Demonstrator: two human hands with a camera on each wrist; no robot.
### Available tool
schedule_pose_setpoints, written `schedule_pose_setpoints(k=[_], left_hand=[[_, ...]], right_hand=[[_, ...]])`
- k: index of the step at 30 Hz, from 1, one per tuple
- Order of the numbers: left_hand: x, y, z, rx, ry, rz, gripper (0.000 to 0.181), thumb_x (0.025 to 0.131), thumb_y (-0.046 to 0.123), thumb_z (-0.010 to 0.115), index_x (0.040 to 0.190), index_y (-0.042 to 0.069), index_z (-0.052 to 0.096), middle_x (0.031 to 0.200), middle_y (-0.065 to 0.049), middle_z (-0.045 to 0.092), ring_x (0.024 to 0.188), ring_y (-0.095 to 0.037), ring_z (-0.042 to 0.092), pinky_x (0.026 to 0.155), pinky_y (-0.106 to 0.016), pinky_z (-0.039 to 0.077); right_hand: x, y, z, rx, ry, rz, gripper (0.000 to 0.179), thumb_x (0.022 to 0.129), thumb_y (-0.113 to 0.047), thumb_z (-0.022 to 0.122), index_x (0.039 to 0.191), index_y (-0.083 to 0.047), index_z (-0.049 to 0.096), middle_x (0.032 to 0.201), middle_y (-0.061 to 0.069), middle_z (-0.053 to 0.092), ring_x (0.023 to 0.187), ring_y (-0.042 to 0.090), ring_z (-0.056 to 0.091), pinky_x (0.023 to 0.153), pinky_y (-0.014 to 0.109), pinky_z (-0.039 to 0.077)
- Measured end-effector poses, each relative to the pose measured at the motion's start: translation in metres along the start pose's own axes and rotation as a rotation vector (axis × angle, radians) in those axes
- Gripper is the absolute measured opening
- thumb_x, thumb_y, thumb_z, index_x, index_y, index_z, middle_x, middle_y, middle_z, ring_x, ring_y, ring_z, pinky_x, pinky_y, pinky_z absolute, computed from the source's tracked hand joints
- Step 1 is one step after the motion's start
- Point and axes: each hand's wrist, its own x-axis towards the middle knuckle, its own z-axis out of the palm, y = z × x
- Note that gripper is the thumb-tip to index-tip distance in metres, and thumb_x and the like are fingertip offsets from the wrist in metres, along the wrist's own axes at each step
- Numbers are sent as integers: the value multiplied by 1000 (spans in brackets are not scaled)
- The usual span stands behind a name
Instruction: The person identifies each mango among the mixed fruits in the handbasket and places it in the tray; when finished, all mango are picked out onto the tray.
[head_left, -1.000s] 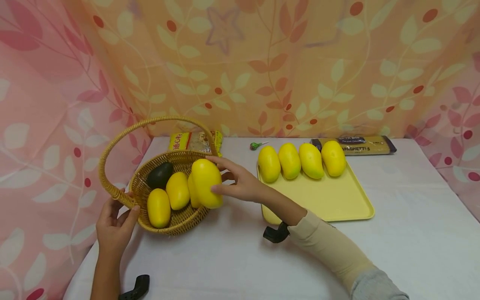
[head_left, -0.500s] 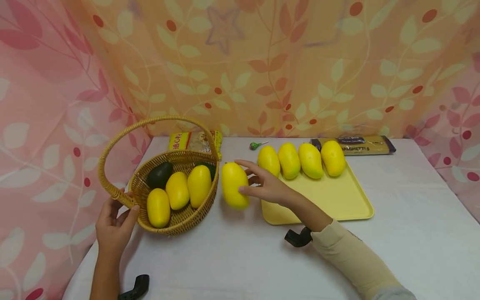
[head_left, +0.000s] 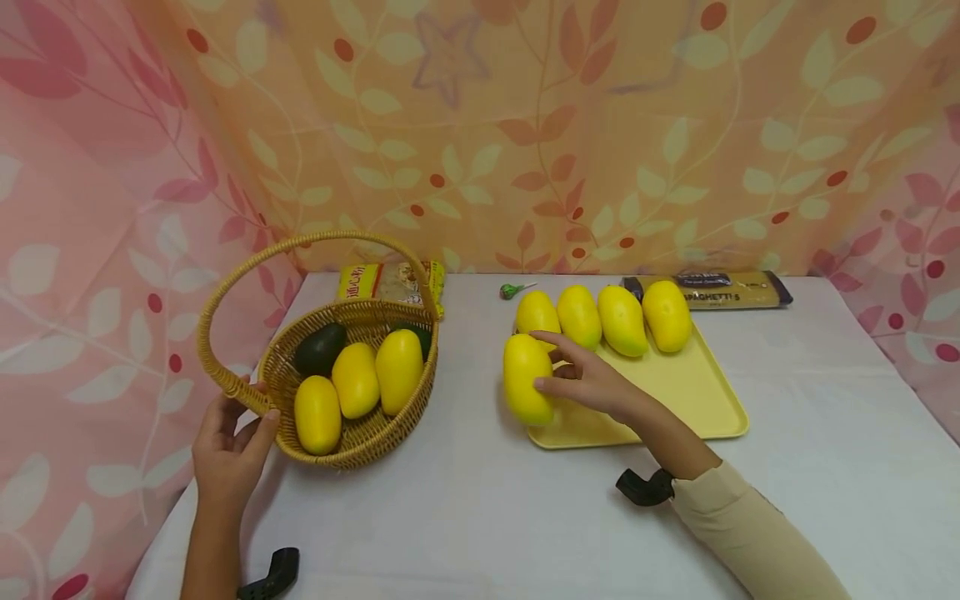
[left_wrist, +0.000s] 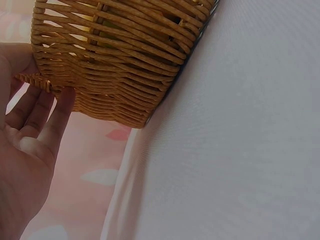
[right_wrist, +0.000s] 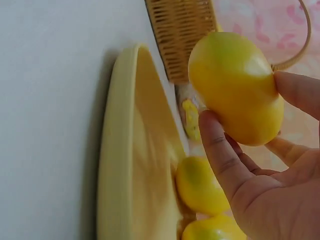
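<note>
A yellow mango (head_left: 527,382) is held between the thumb and fingers of my right hand (head_left: 588,379), over the left edge of the yellow tray (head_left: 660,412). In the right wrist view the mango (right_wrist: 235,87) shows a greenish end and is raised above the tray rim (right_wrist: 117,150). My left hand (head_left: 231,450) grips the left rim of the wicker basket (head_left: 367,446) at the foot of its tall handle. Inside the basket lie yellow mangoes (head_left: 318,417) and a dark green avocado (head_left: 320,350); another dark green thing is partly hidden behind a mango at the right.
Several mangoes (head_left: 622,321) stand in a row along the tray's back edge. Behind them lies a spaghetti pack (head_left: 738,292). A green-wrapped lollipop (head_left: 512,292) is left of it, and a yellow-and-red food packet (head_left: 378,282) lies behind the basket. Patterned cloth surrounds the table.
My right hand has carried the mango from over the basket's right side rightward to the tray's left edge. My left hand has stayed on the basket.
</note>
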Motion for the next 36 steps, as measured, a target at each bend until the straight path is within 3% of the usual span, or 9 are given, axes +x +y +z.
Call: schedule_pose_setpoints(k=[9,16,22,36], left_hand=[[0,0,-1,18,-4,3,60,86,-17,66,141,1,53,127,-21,59,117,-23,56,91,-16,50],[1,0,0,9,-2,7,60,86,-17,66,141,4,54,126,-17,61,117,-21,57,91,-16,50],[2,-3,-1,-22,-35,95,59,83,-23,64,138,-5,52,124,-22,59,116,-23,58,92,-17,50],[2,-3,-1,-29,-31,87,58,84,-22,64,138,-4,53,125,-23,59,117,-24,58,92,-19,50]], right_hand=[[-15,21,-16,-20,-6,90,73,94,-34,69,155,-17,33,132,17,53,118,33,53,96,46,48],[-14,24,-16,24,-11,163,72,95,-31,69,155,-12,32,120,21,59,90,30,62,81,38,56],[-15,22,-15,49,-41,202,72,95,-30,68,154,-9,33,126,23,50,87,30,64,82,37,58],[-16,25,-14,95,-86,193,72,97,-29,67,155,-9,30,133,25,42,88,31,68,89,40,56]])
